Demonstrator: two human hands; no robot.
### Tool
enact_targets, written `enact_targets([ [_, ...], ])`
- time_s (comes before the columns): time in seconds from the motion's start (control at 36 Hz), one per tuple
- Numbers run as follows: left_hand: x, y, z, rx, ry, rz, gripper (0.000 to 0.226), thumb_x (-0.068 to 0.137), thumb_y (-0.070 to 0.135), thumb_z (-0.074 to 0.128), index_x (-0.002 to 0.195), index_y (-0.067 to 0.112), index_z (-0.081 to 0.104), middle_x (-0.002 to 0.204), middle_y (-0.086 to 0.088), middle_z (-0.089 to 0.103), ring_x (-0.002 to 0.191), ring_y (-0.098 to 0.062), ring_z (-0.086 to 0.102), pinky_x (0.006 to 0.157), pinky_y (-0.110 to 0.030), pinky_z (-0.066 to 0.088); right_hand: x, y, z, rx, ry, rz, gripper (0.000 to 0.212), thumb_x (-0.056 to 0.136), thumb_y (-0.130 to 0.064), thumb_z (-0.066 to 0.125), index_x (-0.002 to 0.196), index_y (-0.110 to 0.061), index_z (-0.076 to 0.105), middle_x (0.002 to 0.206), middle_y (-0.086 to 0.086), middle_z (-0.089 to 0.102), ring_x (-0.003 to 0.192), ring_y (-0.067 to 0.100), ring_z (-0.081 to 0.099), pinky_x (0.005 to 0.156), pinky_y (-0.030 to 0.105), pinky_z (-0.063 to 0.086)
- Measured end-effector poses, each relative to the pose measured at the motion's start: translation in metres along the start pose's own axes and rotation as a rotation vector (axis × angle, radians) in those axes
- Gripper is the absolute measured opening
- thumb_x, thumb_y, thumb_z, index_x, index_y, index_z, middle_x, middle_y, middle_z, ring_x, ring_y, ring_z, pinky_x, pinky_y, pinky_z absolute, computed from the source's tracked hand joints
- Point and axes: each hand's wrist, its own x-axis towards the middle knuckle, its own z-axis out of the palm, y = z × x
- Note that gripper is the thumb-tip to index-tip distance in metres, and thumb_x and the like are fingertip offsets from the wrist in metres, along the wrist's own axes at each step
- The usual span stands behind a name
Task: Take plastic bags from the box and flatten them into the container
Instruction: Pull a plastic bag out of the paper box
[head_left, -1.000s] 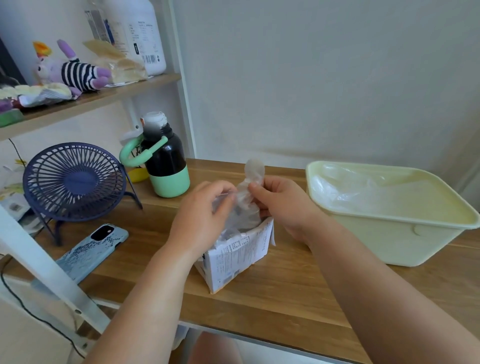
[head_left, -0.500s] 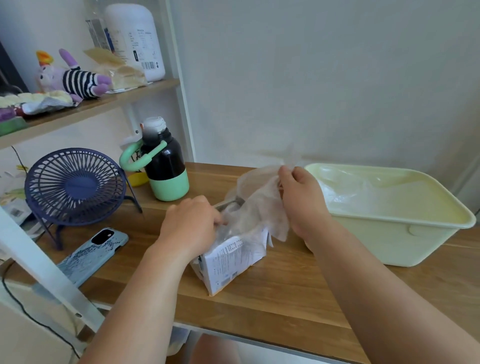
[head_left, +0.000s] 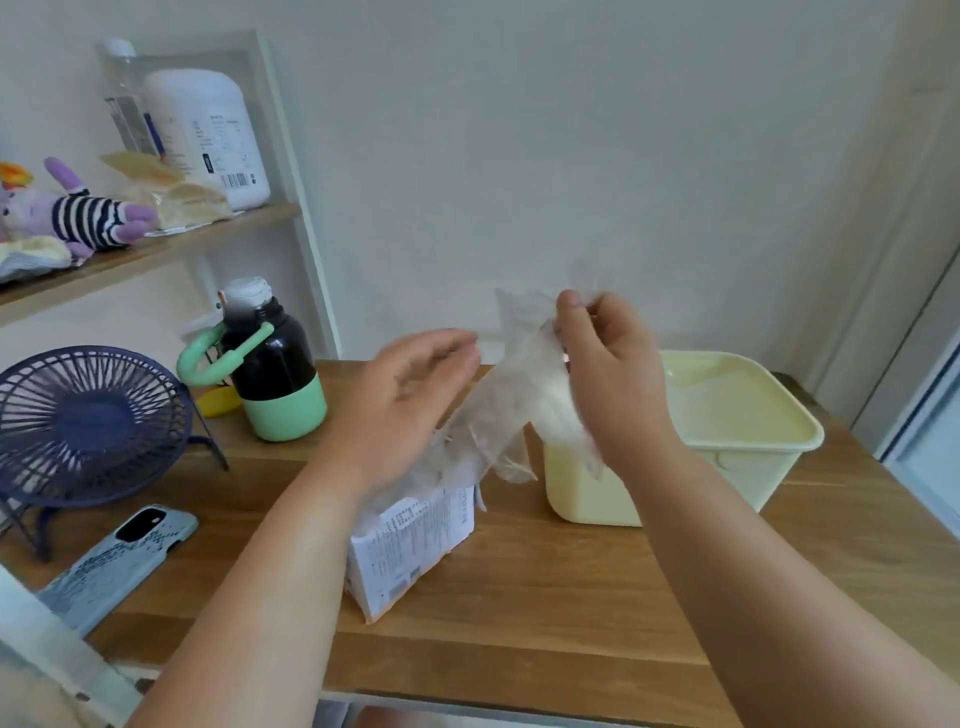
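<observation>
Bag (head_left: 514, 400): thin, clear, pinched at top by right hand (head_left: 613, 384), held high apparently to clear box (head_left: 410, 545); left hand (head_left: 410, 395) open, empty, alongside; container (head_left: 748, 470) near.

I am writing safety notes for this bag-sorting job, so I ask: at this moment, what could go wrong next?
1. The right hand pinches the plastic bag only at its top, and its lower end reaches the box; more bags may be dragged out.
2. The left hand is open and seems not to hold the box, so the light box might tip.
3. The bag is crumpled; it may land bunched in the container.
</observation>
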Motion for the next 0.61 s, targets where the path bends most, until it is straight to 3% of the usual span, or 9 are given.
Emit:
enact_targets([
  [0.08, 0.002, 0.008, 0.022, -0.355, -0.349, -0.172, 0.069, 0.066, 0.076, 0.066, 0.118, 0.031, 0.067, 0.125, 0.001, 0.066, 0.12, -0.019, 0.059, 0.104, -0.049, 0.041, -0.004, -0.005, -0.008, 0.102, -0.241, 0.044, 0.04, 0.095, -0.036, 0.052, 0.08, 0.0, 0.061, 0.073, 0.005, 0.057, 0.067, 0.013, 0.052, 0.065, 0.032, 0.043],
  [0.11, 0.003, 0.008, 0.027, -0.399, -0.364, -0.167, 0.069, 0.065, 0.074, 0.07, 0.116, 0.027, 0.068, 0.122, -0.002, 0.067, 0.119, -0.022, 0.059, 0.104, -0.051, 0.04, -0.004, -0.007, -0.01, 0.191, -0.342, 0.117, 0.04, 0.094, -0.038, 0.051, 0.084, -0.002, 0.064, 0.077, 0.005, 0.061, 0.069, 0.014, 0.055, 0.065, 0.03, 0.043],
  [0.17, 0.005, 0.011, 0.039, -0.471, -0.283, -0.177, 0.043, 0.071, 0.054, 0.074, 0.1, 0.024, 0.075, 0.106, -0.005, 0.07, 0.105, -0.021, 0.063, 0.103, -0.047, 0.044, -0.003, -0.01, -0.02, 0.371, -0.467, 0.294, 0.035, 0.085, -0.039, 0.05, 0.093, -0.01, 0.068, 0.089, 0.004, 0.069, 0.077, 0.017, 0.063, 0.067, 0.027, 0.046],
  [0.25, 0.012, 0.011, 0.053, -0.554, -0.164, -0.269, 0.02, 0.083, 0.021, 0.071, 0.101, 0.014, 0.074, 0.097, -0.006, 0.072, 0.088, -0.018, 0.069, 0.091, -0.039, 0.049, 0.003, -0.01, -0.036, 0.435, -0.355, 0.342, 0.028, 0.075, -0.029, 0.052, 0.094, -0.016, 0.069, 0.091, 0.005, 0.071, 0.084, 0.019, 0.063, 0.076, 0.032, 0.052],
  [0.31, 0.017, 0.01, 0.058, -0.615, -0.13, -0.322, 0.013, 0.092, 0.006, 0.06, 0.102, 0.008, 0.068, 0.095, -0.006, 0.073, 0.08, -0.017, 0.071, 0.079, -0.033, 0.054, 0.007, -0.009, -0.048, 0.25, -0.204, 0.276, 0.021, 0.086, -0.016, 0.054, 0.104, -0.019, 0.064, 0.101, 0.002, 0.067, 0.093, 0.015, 0.059, 0.083, 0.032, 0.049],
  [0.42, 0.025, 0.018, 0.069, -0.748, -0.214, -0.368, 0.023, 0.096, 0.002, 0.045, 0.092, 0.013, 0.065, 0.085, -0.001, 0.073, 0.071, -0.015, 0.07, 0.066, -0.027, 0.057, 0.012, 0.002, -0.077, -0.051, -0.214, 0.308, 0.07, 0.086, -0.029, 0.066, 0.145, -0.03, 0.029, 0.131, -0.007, 0.041, 0.12, 0.012, 0.043, 0.094, 0.028, 0.035],
  [0.47, 0.03, 0.021, 0.074, -0.734, -0.272, -0.373, 0.024, 0.097, 0.002, 0.044, 0.093, 0.014, 0.064, 0.084, 0.0, 0.072, 0.068, -0.013, 0.069, 0.061, -0.024, 0.056, 0.016, 0.008, -0.086, 0.007, -0.281, 0.409, 0.082, 0.078, -0.034, 0.074, 0.146, -0.027, 0.029, 0.13, -0.007, 0.042, 0.118, 0.013, 0.046, 0.097, 0.029, 0.037],
  [0.53, 0.036, 0.024, 0.079, -0.7, -0.313, -0.371, 0.023, 0.097, 0.001, 0.044, 0.096, 0.012, 0.065, 0.084, -0.001, 0.072, 0.065, -0.012, 0.067, 0.056, -0.022, 0.054, 0.022, 0.012, -0.095, 0.093, -0.292, 0.486, 0.078, 0.069, -0.031, 0.079, 0.138, -0.02, 0.044, 0.124, -0.001, 0.055, 0.107, 0.017, 0.058, 0.094, 0.033, 0.047],
  [0.61, 0.047, 0.024, 0.08, -0.615, -0.317, -0.367, 0.02, 0.093, -0.002, 0.051, 0.099, 0.01, 0.065, 0.086, -0.001, 0.073, 0.063, -0.01, 0.067, 0.055, -0.02, 0.054, 0.032, 0.012, -0.102, 0.191, -0.225, 0.467, 0.036, 0.082, -0.007, 0.069, 0.116, -0.011, 0.057, 0.086, 0.006, 0.061, 0.066, 0.014, 0.06, 0.061, 0.026, 0.052],
])
